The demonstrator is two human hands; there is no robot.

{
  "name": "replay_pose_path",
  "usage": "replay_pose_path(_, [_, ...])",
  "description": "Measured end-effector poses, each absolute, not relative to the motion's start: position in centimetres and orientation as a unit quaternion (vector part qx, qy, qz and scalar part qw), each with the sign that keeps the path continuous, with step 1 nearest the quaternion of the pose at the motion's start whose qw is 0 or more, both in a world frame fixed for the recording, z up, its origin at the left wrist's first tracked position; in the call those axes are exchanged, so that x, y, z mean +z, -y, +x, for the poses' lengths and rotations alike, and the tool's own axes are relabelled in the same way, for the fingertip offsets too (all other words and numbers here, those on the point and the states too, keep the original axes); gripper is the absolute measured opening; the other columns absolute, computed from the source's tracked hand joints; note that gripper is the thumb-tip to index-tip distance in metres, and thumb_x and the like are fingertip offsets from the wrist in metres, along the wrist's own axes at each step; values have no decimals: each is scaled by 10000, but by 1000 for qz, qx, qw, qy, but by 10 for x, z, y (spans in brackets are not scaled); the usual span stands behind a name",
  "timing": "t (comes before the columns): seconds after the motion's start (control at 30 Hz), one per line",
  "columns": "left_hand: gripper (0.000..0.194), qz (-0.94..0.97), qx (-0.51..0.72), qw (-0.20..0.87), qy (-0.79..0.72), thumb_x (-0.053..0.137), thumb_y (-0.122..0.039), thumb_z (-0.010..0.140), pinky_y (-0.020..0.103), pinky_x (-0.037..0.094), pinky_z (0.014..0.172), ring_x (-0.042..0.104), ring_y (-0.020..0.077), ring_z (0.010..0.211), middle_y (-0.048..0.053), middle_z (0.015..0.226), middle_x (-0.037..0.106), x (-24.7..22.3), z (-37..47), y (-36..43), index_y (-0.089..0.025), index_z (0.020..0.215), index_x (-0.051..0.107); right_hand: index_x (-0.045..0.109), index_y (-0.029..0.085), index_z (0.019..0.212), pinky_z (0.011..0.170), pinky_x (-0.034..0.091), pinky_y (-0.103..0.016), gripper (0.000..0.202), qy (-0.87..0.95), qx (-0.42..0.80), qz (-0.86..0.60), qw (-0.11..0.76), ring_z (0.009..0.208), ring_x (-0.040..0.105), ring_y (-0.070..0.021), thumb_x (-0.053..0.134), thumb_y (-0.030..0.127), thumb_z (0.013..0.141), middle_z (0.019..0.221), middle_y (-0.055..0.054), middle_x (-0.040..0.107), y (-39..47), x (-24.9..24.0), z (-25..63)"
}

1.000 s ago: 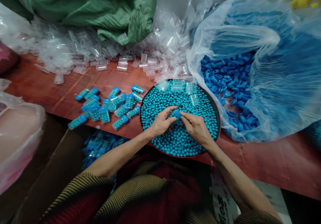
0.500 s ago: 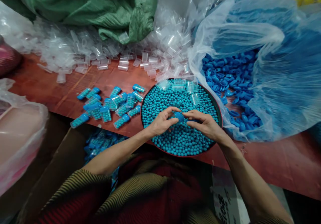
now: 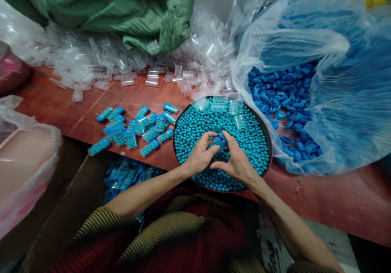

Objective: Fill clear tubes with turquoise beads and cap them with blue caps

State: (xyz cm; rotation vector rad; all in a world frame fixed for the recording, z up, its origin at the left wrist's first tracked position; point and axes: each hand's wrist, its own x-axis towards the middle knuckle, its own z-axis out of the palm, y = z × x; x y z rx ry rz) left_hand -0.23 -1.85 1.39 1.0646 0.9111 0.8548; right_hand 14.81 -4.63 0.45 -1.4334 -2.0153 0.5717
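Observation:
Above the round tray (image 3: 269, 159) of turquoise beads (image 3: 195, 122), my left hand (image 3: 198, 155) pinches a small clear vial with a blue cap (image 3: 220, 142). Most of the vial's body is hidden by the fingers. My right hand (image 3: 238, 162) curls around the same vial from the right, its index fingertip on the cap and its thumb lower down, close to the left thumb. Several empty clear vials (image 3: 240, 121) lie on the beads at the tray's far side. Left of the tray, filled vials with blue caps (image 3: 130, 138) are scattered on the table.
A clear plastic bag (image 3: 332, 45) with loose blue caps (image 3: 282, 89) stands at right. Empty vials (image 3: 122, 67) are heaped along the back, below a green sack (image 3: 116, 12). More filled vials (image 3: 128, 177) sit below the red-brown table (image 3: 82, 102). A plastic-lined container (image 3: 27, 155) is at left.
My right hand has moved left and closed in around the vial, its thumb now lower and nearer my left hand. My left hand keeps its pinch.

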Motion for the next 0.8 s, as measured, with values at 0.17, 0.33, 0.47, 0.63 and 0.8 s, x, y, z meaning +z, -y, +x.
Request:
replay_pose_path(0.17, [423, 456, 387, 676, -431, 559, -173, 772, 199, 404, 584, 470, 69, 600, -44, 734, 504, 20, 0, 24, -175, 1170, 416, 175, 157, 1448, 677, 576, -445, 839, 778, 109, -551, 282, 1011, 630, -334, 601, 489, 806, 1208, -211, 541, 50, 2, 138])
replay_pose_path(0.33, [529, 470, 328, 715, -401, 538, -259, 796, 221, 422, 498, 464, 69, 503, -49, 718, 435, 24, -8, 21, -196, 1301, 393, 107, 106, 1456, 503, 554, -385, 917, 826, 68, -508, 236, 843, 660, -312, 609, 487, 790, 1169, -237, 536, 52, 8, 139])
replay_pose_path(0.47, [438, 523, 318, 697, -374, 556, -238, 788, 216, 441, 559, 496, 82, 592, -28, 756, 490, 27, -10, 18, -173, 1211, 462, 202, 93, 1405, 477, 539, -357, 779, 803, 41, -525, 279, 746, 650, -271, 577, 412, 802, 1016, -174, 583, 54, 9, 137])
replay_pose_path(0.63, [280, 518, 326, 682, -400, 528, -217, 798, 197, 399, 534, 423, 68, 538, -62, 648, 434, 27, -5, 24, -170, 1071, 486, 262, 116, 1356, 490, 530, -336, 723, 799, 35, -509, 318, 751, 628, -255, 566, 324, 735, 964, -132, 573, 55, 4, 132])
replay_pose_path(0.8, [229, 456, 373, 693, -416, 570, -254, 782, 179, 372, 534, 434, 64, 547, -70, 623, 442, 30, 2, 27, -188, 980, 477, 309, 149, 1332, 550, 533, -363, 730, 774, 106, -526, 337, 770, 617, -255, 602, 323, 685, 994, -123, 571, 53, 5, 131])
